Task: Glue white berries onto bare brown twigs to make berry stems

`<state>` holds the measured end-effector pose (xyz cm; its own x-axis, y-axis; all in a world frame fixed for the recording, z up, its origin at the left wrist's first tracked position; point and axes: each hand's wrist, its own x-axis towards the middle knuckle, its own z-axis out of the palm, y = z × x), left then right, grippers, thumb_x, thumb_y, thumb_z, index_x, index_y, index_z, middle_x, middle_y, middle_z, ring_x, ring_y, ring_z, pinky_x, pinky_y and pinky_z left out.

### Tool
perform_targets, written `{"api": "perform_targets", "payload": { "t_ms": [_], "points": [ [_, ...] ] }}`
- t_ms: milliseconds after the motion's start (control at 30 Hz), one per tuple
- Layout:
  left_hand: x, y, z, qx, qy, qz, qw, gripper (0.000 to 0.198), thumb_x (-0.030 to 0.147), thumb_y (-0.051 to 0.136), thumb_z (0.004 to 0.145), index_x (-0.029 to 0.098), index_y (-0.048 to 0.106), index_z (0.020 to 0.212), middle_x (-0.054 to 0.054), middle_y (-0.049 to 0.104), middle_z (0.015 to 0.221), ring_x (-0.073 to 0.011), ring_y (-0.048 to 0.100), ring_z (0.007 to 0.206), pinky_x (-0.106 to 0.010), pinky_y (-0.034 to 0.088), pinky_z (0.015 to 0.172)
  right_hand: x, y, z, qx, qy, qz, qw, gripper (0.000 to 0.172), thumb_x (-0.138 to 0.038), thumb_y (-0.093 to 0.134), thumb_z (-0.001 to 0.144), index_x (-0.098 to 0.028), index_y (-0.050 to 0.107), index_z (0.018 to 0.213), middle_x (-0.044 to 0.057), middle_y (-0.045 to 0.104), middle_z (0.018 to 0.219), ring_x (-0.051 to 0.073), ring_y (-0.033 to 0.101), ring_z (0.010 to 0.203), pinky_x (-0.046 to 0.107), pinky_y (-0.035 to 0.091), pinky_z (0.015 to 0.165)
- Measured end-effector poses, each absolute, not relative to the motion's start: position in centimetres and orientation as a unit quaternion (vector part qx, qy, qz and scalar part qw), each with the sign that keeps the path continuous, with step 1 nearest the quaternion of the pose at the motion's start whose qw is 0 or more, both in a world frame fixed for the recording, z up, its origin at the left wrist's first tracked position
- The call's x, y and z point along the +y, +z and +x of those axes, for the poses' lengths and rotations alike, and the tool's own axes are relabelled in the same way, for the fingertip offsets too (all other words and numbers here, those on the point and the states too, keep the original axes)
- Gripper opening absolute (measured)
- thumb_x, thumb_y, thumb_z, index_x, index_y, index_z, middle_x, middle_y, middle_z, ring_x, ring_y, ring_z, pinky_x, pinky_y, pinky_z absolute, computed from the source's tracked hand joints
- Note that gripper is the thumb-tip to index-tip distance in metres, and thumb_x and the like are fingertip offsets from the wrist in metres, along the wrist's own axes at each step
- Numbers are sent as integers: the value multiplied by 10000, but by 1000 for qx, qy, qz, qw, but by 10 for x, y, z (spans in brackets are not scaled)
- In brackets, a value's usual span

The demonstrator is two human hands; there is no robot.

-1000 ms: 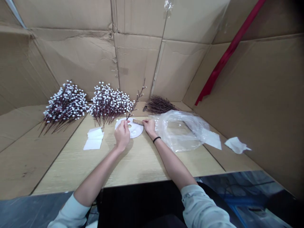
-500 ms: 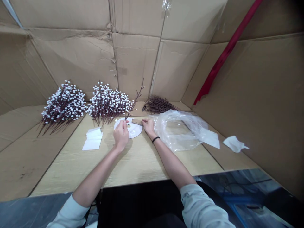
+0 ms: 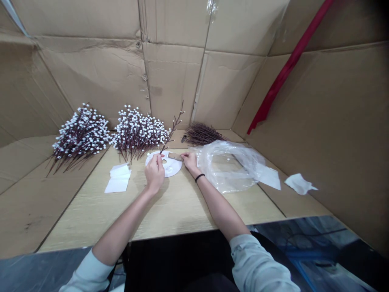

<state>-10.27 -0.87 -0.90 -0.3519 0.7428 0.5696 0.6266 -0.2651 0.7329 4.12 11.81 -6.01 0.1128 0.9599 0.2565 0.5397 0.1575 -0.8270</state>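
In the head view, my left hand [image 3: 154,172] is closed around the lower end of a brown artificial twig [image 3: 172,132], which slants up and to the right. A few small white tips dot the twig. Beneath my fingers lies a white disc [image 3: 173,169] with a round hole in its middle. My right hand [image 3: 190,162], with a black band at the wrist, pinches the right end of a flat brown strip [image 3: 174,156] over the disc's upper edge. What exactly the strip is, I cannot make out.
Two heaps of white-berried twigs [image 3: 82,132] [image 3: 138,129] lie at the back left. Bare brown twigs [image 3: 203,134] sit behind a clear plastic bag [image 3: 227,184]. White papers [image 3: 118,182] [image 3: 299,184] lie on both sides. Cardboard walls [image 3: 176,77] enclose the table; a red ribbon [image 3: 288,69] hangs right.
Almost nothing differs. The whole view has shifted very slightly, while both hands keep the same hold on the twig and the strip.
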Motion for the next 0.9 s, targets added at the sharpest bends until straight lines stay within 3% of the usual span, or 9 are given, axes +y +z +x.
{"api": "perform_targets", "payload": {
  "t_ms": [233,900],
  "points": [
    [-8,-10,-103,603,558,568,54,360,345,264,890,178,584,884,-29,585,678,-148,543,654,-255,366,631,128,-61,41,-602,261,-612,441,236,-204,464,676,-106,666,747,57,679,699,151,594,636,245,459,615],
    [-9,-10,-104,610,552,566,51,373,353,258,890,179,588,894,-42,609,722,-158,561,704,-263,380,661,127,-62,40,-604,244,-625,430,279,-174,466,679,-118,679,849,78,697,889,185,630,846,296,458,815]
  ]
}}
